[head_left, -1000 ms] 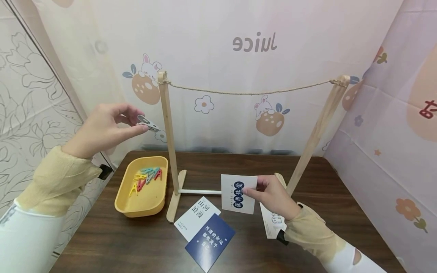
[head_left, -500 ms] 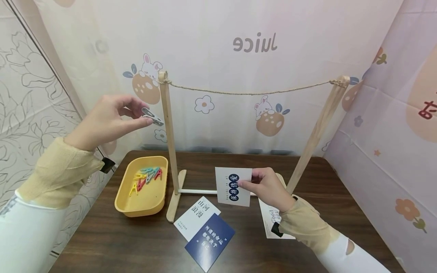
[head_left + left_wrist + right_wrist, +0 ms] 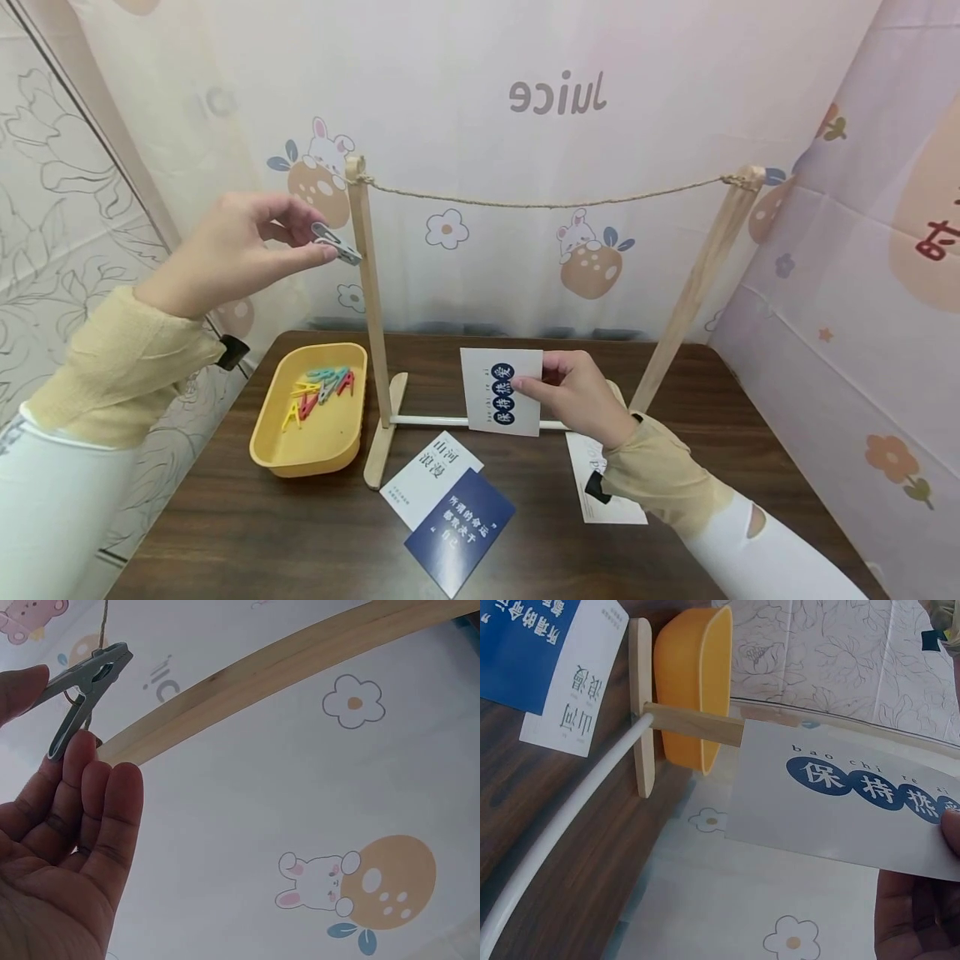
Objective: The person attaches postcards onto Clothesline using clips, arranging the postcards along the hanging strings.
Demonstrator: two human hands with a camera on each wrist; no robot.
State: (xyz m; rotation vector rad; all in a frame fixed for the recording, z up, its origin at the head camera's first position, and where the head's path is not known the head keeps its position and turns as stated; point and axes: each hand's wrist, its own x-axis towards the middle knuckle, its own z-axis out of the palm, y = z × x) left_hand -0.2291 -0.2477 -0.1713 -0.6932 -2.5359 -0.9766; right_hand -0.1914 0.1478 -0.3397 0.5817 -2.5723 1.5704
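My left hand [image 3: 243,246] pinches a grey clothespin [image 3: 337,244] between thumb and fingertips, beside the left post of the wooden frame. In the left wrist view the clothespin [image 3: 88,694] has its handle ends between thumb and fingers. My right hand [image 3: 577,392] holds a white card [image 3: 480,392] with dark blue ovals and characters, thumb on its front, over the frame's white crossbar [image 3: 431,421]. The right wrist view shows the card [image 3: 817,814] tilted, fingers behind it. Above both hands a thin rope [image 3: 480,202] sags between the two posts.
A yellow tray [image 3: 318,454] with several coloured clothespins [image 3: 322,392] stands on the left. On the brown table [image 3: 540,542] lie a white card [image 3: 420,475], a blue card [image 3: 461,529] overlapping it, and another white card [image 3: 618,508] partly under the right forearm.
My left hand has risen and shifted slightly right with the clothespin, up to the left post. My right hand has lifted the card upward and to the left.
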